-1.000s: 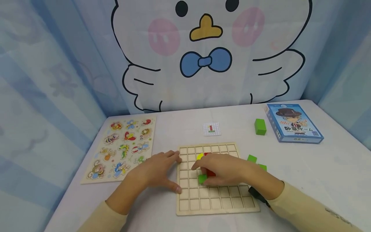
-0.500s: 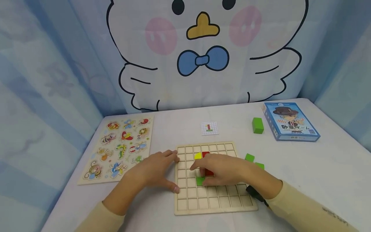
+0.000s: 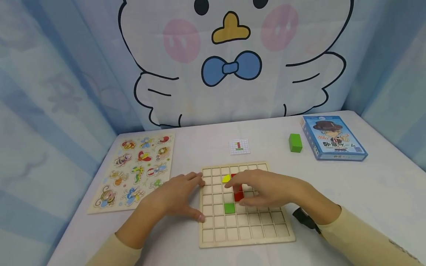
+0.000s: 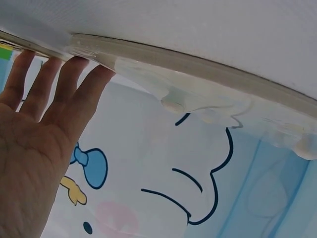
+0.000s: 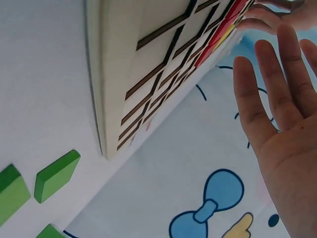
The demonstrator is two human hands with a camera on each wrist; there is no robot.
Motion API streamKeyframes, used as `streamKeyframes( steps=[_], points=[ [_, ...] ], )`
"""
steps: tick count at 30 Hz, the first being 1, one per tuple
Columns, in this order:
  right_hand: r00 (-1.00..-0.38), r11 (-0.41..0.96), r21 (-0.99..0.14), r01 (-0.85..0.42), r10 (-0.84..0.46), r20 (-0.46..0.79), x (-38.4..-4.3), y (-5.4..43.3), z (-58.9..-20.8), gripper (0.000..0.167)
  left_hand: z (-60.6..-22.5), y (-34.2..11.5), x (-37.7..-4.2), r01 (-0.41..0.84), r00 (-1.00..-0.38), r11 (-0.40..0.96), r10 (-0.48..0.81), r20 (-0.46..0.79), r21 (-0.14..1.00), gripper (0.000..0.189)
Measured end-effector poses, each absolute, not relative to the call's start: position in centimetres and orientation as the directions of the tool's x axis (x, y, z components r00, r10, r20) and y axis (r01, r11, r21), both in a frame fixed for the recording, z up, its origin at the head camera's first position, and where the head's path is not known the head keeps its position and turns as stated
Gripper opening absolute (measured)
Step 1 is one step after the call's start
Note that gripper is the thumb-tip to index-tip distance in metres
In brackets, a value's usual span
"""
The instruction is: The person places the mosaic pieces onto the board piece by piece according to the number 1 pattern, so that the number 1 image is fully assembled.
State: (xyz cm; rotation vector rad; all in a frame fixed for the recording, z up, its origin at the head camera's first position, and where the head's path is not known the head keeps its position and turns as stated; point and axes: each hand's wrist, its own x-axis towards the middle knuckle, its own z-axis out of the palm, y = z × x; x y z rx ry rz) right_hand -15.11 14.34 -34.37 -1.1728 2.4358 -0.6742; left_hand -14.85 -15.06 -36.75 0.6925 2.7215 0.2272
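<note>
A wooden grid board [image 3: 253, 235] lies flat in the head view. It bears a green square [image 3: 229, 208], a yellow piece [image 3: 226, 178] and red pieces [image 3: 238, 196], partly covered by my right hand. Against the board's left edge rest the fingertips and thumb of my left hand [image 3: 173, 195], fingers extended. My right hand [image 3: 271, 187] hovers over the middle of the board with fingers loosely bent. Nothing shows between its fingers, which look relaxed in the right wrist view.
Beyond the board lies a small pattern card [image 3: 239, 146]. A green block [image 3: 295, 143] stands by a blue box [image 3: 335, 138] at the back right. An animal puzzle board [image 3: 133, 173] lies left. Loose green blocks [image 5: 57, 176] show in the right wrist view.
My right hand has let go of the green square, which now lies in a cell, and has lifted to the right. My left hand has stayed at the board's edge.
</note>
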Motion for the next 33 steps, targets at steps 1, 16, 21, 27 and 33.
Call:
streamKeyframes(
  steps=[1,16,21,27,33],
  points=[
    [-0.598,0.544,-0.56,-0.625,-0.795,-0.104,-15.1,14.6,-34.4,0.043,-36.7,-15.1,-14.8,0.436,-0.83,0.869,0.488,-0.269,0.233,0.098],
    [-0.641,0.524,-0.575,-0.629,-0.768,0.002,-15.0,17.6,-34.2,0.043,-36.8,-15.2,-15.0,0.454,-0.828,0.864,0.499,-0.255,0.218,0.097],
    [-0.662,0.532,-0.554,-0.64,-0.748,0.045,-15.0,18.8,-34.1,0.044,-36.8,-15.1,-14.9,0.448,-0.829,0.867,0.495,-0.262,0.22,0.097],
    [-0.692,0.569,-0.519,-0.638,-0.719,0.062,-14.9,19.9,-33.6,0.045,-36.9,-15.2,-14.9,0.457,-0.829,0.863,0.501,-0.251,0.214,0.098],
    [-0.713,0.594,-0.485,-0.642,-0.695,0.092,-15.0,21.1,-33.4,0.046,-37.0,-15.2,-14.8,0.454,-0.83,0.864,0.499,-0.248,0.219,0.098]
  ],
)
